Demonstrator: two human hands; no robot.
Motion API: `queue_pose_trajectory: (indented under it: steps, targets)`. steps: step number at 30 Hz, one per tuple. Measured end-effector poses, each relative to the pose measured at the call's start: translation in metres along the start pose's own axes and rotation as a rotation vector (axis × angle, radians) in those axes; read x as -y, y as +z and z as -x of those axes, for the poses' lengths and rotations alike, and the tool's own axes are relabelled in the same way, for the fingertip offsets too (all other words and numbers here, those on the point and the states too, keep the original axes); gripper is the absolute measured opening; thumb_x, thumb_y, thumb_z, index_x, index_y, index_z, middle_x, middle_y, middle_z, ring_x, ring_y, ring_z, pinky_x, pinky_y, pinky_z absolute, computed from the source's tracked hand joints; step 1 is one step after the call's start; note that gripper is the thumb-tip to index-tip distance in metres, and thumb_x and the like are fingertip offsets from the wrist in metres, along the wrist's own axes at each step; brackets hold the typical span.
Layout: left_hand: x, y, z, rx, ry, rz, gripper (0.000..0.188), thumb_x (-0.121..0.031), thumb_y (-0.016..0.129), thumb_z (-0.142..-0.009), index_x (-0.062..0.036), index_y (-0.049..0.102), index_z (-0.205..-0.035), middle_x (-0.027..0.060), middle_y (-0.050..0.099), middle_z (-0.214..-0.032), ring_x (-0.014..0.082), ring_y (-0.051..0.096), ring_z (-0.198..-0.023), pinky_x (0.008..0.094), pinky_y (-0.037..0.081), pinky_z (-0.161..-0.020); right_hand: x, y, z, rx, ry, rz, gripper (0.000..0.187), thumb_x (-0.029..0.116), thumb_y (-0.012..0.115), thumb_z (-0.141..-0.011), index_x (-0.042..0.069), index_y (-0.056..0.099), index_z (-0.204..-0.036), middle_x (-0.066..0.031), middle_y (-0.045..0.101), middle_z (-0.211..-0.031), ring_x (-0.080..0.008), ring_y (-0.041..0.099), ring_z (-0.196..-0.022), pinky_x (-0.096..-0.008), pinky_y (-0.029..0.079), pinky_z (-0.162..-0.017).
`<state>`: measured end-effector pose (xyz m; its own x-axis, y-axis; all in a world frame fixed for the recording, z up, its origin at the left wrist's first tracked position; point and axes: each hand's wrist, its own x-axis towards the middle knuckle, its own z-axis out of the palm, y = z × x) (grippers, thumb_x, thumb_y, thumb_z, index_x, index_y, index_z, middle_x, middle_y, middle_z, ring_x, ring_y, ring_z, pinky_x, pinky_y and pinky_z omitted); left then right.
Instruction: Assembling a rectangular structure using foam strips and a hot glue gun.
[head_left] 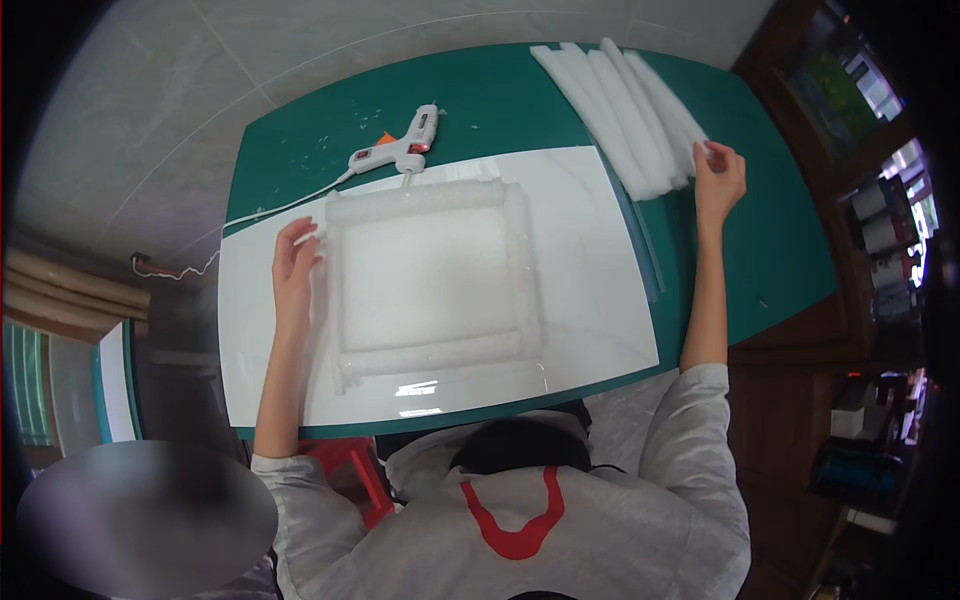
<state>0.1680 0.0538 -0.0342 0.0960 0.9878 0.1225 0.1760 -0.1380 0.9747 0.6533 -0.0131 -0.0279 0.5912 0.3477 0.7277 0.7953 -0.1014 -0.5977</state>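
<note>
A square frame of white foam strips (521, 270), with a foam sheet (425, 275) inside it, lies flat on a glossy white board (600, 260). My left hand (293, 255) is beside the frame's upper left edge, its fingers loosely bent and apart with nothing visible in them. At the far right, several loose white foam strips (625, 120) lie side by side. My right hand (720, 182) pinches the near end of the rightmost foam strip (668, 98) between thumb and fingers.
A white glue gun (395, 145) rests beyond the frame, nozzle toward it; its cord (290, 205) runs off the table's left edge. Beneath the board is a green tabletop (480, 90). Clear bluish strips (645, 245) lie along the board's right edge. A red stool (360, 475) stands below.
</note>
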Motion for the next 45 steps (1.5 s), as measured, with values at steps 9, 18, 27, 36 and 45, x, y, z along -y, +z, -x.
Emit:
queue_pose_trajectory:
  steps: [9,18,27,36,45]
  targets:
    - [-0.02,0.012,-0.127,0.248,0.536,-0.776,0.043,-0.008,0.061,-0.069,-0.0116,0.046,-0.11,0.004,0.047,-0.111,0.0226,0.043,-0.1,0.0343,0.038,-0.083,0.039,0.009,0.026,0.357,-0.185,0.37,0.02,0.021,0.058,-0.072,0.001,0.057,-0.07,-0.0129,0.053,-0.063,-0.0303,0.054,-0.069,-0.0405,0.044,-0.06]
    - [-0.014,0.067,-0.165,0.753,0.27,-1.066,0.055,-0.011,0.065,-0.062,-0.0127,0.047,-0.113,0.0082,0.039,-0.119,0.0272,0.044,-0.105,0.032,0.04,-0.087,0.033,0.012,0.031,0.547,-0.079,0.509,0.032,0.015,0.065,-0.067,0.0,0.052,-0.092,-0.0197,0.053,-0.083,-0.0334,0.053,-0.078,-0.0399,0.045,-0.064]
    - [-0.007,0.063,-0.176,0.761,0.342,-1.081,0.05,-0.001,0.063,-0.057,-0.0084,0.051,-0.105,0.0099,0.041,-0.112,0.0269,0.05,-0.093,0.0311,0.043,-0.081,0.104,-0.015,0.027,0.461,-0.515,-0.367,0.036,0.006,0.066,-0.063,0.009,0.06,-0.098,-0.0076,0.053,-0.079,-0.0226,0.048,-0.069,-0.0293,0.04,-0.058]
    - [0.004,-0.012,-0.187,0.482,0.552,-0.832,0.044,-0.005,0.057,-0.064,-0.0019,0.045,-0.107,0.0117,0.045,-0.103,0.0242,0.05,-0.087,0.0309,0.042,-0.076,0.148,-0.01,0.077,1.033,-0.78,-0.49,0.033,0.011,0.067,-0.062,0.014,0.063,-0.095,-0.0048,0.049,-0.078,-0.0189,0.042,-0.067,-0.0272,0.037,-0.058]
    - [-0.024,-0.089,-0.148,0.13,0.314,-0.28,0.038,-0.013,0.052,-0.074,-0.0014,0.044,-0.109,0.0055,0.052,-0.084,0.0087,0.047,-0.069,0.0224,0.041,-0.061,0.151,-0.01,0.071,1.141,-0.744,-0.424,0.033,0.011,0.066,-0.063,0.015,0.063,-0.096,-0.0045,0.047,-0.078,-0.0194,0.04,-0.069,-0.0278,0.037,-0.061]
